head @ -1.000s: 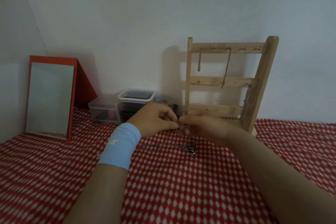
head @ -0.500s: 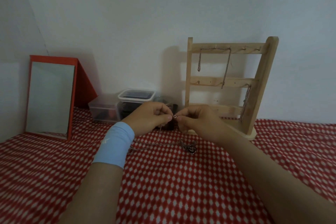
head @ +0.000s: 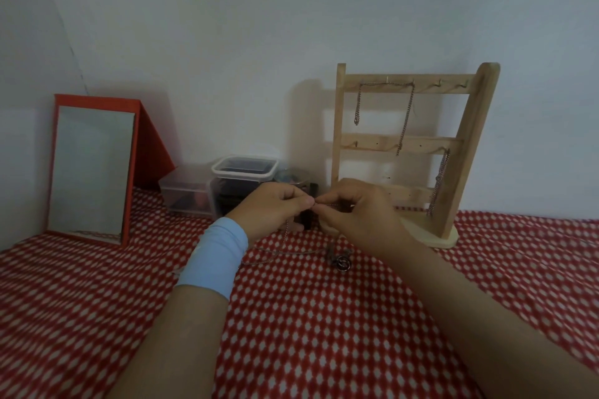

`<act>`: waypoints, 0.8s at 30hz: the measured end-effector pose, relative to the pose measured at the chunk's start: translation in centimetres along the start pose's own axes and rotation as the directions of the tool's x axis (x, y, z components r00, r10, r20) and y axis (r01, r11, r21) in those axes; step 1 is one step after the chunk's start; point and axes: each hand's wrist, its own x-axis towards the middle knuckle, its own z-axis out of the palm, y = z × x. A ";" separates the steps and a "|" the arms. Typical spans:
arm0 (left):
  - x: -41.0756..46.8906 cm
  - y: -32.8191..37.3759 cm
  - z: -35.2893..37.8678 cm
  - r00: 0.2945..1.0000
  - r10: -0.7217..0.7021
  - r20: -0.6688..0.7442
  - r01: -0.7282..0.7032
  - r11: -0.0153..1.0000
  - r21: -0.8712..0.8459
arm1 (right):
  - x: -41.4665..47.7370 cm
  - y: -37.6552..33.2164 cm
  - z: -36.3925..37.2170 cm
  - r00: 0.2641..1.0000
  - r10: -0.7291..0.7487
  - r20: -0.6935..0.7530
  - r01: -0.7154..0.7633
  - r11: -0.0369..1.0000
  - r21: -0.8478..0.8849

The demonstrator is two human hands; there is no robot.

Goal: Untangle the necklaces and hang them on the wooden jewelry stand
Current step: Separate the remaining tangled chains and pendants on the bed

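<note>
My left hand (head: 275,209) and my right hand (head: 353,214) meet fingertip to fingertip above the cloth, both pinching the ends of a thin silver necklace (head: 288,251). Its chain droops onto the red checked cloth, and a round pendant (head: 342,263) lies below my right hand. The wooden jewelry stand (head: 460,152) rises just behind my right hand. One chain (head: 406,120) is draped over the stand's top rail. A second chain (head: 439,185) dangles from the middle rail at the right.
A red-framed mirror (head: 94,168) leans against the wall at the left. Clear plastic boxes (head: 240,188) and a small dark item (head: 306,220) sit behind my hands. The red checked cloth (head: 324,334) covers the table. A light blue band wraps my left wrist.
Both hands have risen off the cloth and lifted the necklace ends, fingertips staying pinched together. The pendant has stayed on the cloth.
</note>
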 end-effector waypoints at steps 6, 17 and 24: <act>0.0 0.4 -0.3 0.998 0.067 -0.012 -0.066 0.992 0.111 | 0.0 -0.3 -0.1 0.993 0.120 0.008 -0.119 0.975 0.186; -0.2 0.2 -0.4 0.999 -0.051 0.008 0.051 0.999 -0.003 | 0.4 0.1 -0.5 0.994 0.104 0.016 -0.105 0.984 0.140; -0.2 0.5 -0.5 0.999 0.019 -0.039 -0.016 0.998 0.068 | 0.1 0.2 -0.2 0.978 0.205 0.043 -0.210 0.958 0.194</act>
